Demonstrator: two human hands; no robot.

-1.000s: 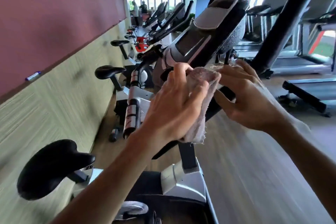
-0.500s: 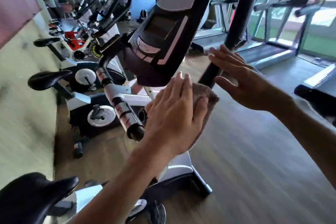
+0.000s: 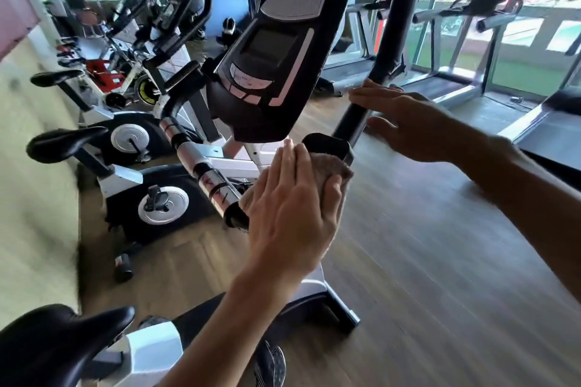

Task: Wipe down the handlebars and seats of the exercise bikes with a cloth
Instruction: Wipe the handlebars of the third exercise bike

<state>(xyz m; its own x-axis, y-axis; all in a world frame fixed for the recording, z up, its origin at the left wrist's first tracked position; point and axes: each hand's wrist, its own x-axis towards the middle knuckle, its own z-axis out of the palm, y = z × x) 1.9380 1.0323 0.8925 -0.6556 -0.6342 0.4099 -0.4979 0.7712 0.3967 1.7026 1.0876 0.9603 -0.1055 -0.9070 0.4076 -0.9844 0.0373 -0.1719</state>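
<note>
Nearest, a black bike seat [image 3: 59,345] sits at lower left. Ahead, the left hand [image 3: 292,207], fingers straight and together, presses a brownish cloth [image 3: 333,166] flat beside the left handlebar [image 3: 201,163]'s near end. The right hand [image 3: 408,126], fingers loosely spread and holding nothing, touches the right handlebar [image 3: 390,38], whose long axis climbs up and away. Beyond stand more bikes.

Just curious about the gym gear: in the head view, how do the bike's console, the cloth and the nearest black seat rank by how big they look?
1. Console
2. Nearest seat, enlarged by closeness and cut off by the frame.
3. Cloth, mostly hidden behind the left hand.
</note>
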